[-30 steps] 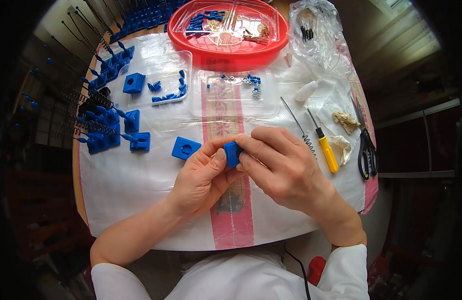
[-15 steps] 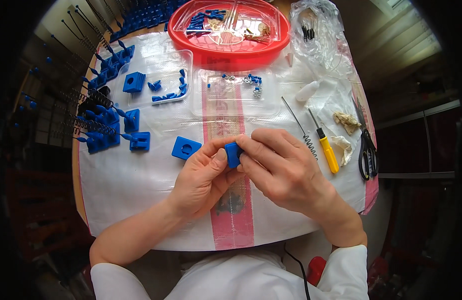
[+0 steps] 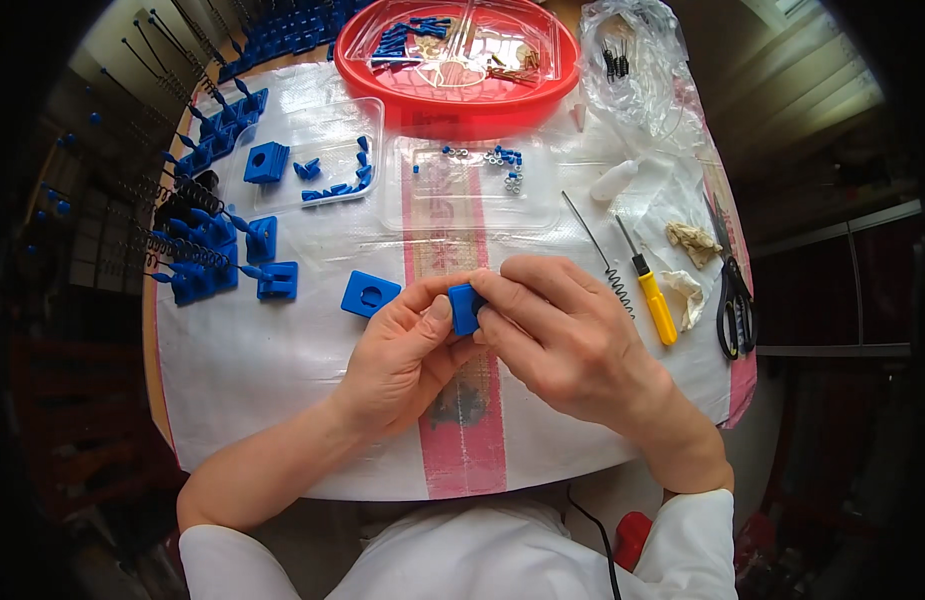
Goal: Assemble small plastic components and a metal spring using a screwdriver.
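Head cam: 1 blue block (image 3: pixel 463 308), btwn L hand (image 3: pixel 397 355) & R hand (image 3: pixel 567 335). Both pinching it, above wht. table cover (image 3: pixel 282 400).

From here I am counting one left hand (image 3: pixel 397 350) and one right hand (image 3: pixel 572 330), holding one blue block (image 3: pixel 462 310) between them. I am finding one loose blue plate (image 3: pixel 356 294), one yellow-handled screwdriver (image 3: pixel 659 312), one coiled wire (image 3: pixel 608 270), one pair of scissors (image 3: pixel 732 275), one white bottle (image 3: pixel 614 181) and two crumpled scraps (image 3: pixel 691 243) lying on the counter (image 3: pixel 272 390). I am also seeing two shallow clear trays (image 3: pixel 327 130), one divided clear tray (image 3: pixel 469 45) sitting in one red basin (image 3: pixel 567 65), and one plastic bag (image 3: pixel 642 85). The blue spring stands (image 3: pixel 207 280) are overlapping too much for me to count.
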A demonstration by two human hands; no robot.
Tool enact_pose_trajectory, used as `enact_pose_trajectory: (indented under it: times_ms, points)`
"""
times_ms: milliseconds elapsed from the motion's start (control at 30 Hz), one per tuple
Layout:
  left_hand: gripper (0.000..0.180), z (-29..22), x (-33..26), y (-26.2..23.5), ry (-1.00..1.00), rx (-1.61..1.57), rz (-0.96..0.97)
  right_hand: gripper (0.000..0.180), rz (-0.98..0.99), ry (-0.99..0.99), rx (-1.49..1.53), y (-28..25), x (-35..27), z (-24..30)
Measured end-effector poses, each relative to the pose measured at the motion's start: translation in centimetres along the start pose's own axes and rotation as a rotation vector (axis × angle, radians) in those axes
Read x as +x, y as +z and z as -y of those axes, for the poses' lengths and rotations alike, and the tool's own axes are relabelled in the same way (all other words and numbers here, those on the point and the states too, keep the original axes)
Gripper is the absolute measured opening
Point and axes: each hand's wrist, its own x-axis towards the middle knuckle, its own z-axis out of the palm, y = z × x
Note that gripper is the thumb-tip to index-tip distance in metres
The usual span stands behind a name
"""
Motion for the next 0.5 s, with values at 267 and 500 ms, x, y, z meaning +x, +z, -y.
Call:
enact_pose_trajectory:
  times_ms: [267, 500]
  points:
    - [0.036, -0.05, -0.03, 0.11, -0.003, -0.022, 0.005, 0.022, 0.039, 0.015, 0.034, -0.28, -0.24, -0.2]
    - [0.037, -0.01, -0.01, -0.04, 0.0, -0.01, 0.025, 0.024, 0.036, 0.011, 0.034, -0.29, -0.28, -0.31]
